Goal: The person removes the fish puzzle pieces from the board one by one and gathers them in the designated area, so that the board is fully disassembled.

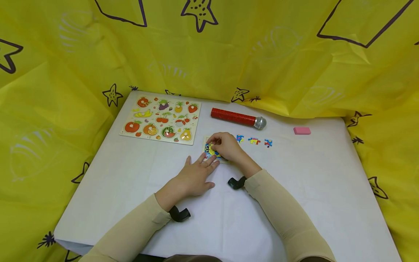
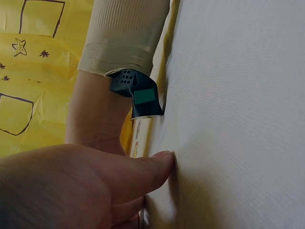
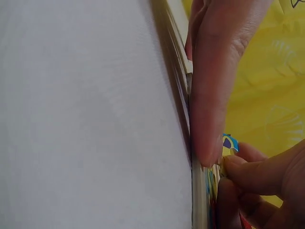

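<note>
A small jigsaw puzzle [image 1: 212, 150] in a pale wooden frame [image 3: 198, 205] lies on the white table, partly covered by both hands. My left hand [image 1: 196, 176] rests with fingers spread and nearly straight, its fingertips on the near edge of the frame. From the far right side my right hand [image 1: 226, 146] reaches over the puzzle. Its thumb and fingers pinch a yellow and blue puzzle piece [image 3: 231, 142], which stands tilted above the frame in the right wrist view. Three loose puzzle pieces [image 1: 253, 141] lie in a row to the right.
A fruit peg board [image 1: 157, 140] lies at the back left. Behind the puzzle is a red microphone [image 1: 234, 117], and a pink eraser-like block [image 1: 302, 131] sits farther right. A yellow patterned cloth [image 1: 209, 54] hangs beyond the table [image 1: 327, 203].
</note>
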`<state>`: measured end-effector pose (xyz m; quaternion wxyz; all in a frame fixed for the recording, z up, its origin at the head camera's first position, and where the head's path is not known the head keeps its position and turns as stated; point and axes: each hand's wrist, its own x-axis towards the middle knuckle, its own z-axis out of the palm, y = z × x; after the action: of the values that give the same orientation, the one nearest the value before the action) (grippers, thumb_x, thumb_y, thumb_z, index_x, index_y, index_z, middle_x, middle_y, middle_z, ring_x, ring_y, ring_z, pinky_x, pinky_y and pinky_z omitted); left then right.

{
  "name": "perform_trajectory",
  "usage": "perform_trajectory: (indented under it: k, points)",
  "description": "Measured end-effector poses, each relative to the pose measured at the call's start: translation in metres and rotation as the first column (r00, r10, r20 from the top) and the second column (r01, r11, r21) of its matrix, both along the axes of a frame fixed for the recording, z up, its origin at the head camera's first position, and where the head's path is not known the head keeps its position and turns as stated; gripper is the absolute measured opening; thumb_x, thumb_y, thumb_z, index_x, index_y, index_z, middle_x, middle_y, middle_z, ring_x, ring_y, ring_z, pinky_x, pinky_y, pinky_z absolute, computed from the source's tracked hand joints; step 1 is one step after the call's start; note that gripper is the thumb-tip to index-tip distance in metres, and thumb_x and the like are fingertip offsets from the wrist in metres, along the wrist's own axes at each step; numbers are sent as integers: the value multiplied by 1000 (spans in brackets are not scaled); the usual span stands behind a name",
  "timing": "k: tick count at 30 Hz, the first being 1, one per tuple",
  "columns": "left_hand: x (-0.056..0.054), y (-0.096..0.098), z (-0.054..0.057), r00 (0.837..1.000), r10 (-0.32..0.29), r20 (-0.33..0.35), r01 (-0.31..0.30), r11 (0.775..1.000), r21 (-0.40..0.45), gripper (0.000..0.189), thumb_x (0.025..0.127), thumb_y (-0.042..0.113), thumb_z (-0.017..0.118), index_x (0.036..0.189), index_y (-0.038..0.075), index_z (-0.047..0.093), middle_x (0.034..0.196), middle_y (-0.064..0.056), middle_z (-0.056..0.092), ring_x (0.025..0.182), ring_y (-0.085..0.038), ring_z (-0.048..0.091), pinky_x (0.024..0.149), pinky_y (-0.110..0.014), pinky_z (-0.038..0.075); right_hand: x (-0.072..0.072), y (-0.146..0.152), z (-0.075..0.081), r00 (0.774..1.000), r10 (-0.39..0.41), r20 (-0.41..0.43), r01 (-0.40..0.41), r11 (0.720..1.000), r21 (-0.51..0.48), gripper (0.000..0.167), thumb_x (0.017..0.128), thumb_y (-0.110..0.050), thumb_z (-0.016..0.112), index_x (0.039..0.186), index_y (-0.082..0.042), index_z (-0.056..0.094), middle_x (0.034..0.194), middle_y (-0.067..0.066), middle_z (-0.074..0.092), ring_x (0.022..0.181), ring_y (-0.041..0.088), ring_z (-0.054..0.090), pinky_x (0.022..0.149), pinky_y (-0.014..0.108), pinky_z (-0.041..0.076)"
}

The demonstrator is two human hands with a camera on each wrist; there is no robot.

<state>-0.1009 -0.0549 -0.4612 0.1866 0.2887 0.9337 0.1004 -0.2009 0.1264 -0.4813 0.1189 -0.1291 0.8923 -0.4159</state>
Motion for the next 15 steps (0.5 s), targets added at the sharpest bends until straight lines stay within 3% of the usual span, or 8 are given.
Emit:
perform_trajectory:
  k: [9,15]
  points:
    - [0,0,1,1000,-2,2,2,1000,-2,79,103,49,68,170,25,35,180,2,27,169,-35,18,124,-81,20,6,-3,6,997,-77,29,79,994,-79,19,97,0,72,107,-14,82,96,6,69,94,23,61,88,35,49]
    - [1,0,2,1000,0,7,0,1000,-4,79,103,49,68,171,25,34,180,3,25,170,-34,17,124,-81,20,3,7,10,992,-79,96,96,976,-194,19,99,0,72,113,-10,81,96,9,66,77,19,67,71,26,57]
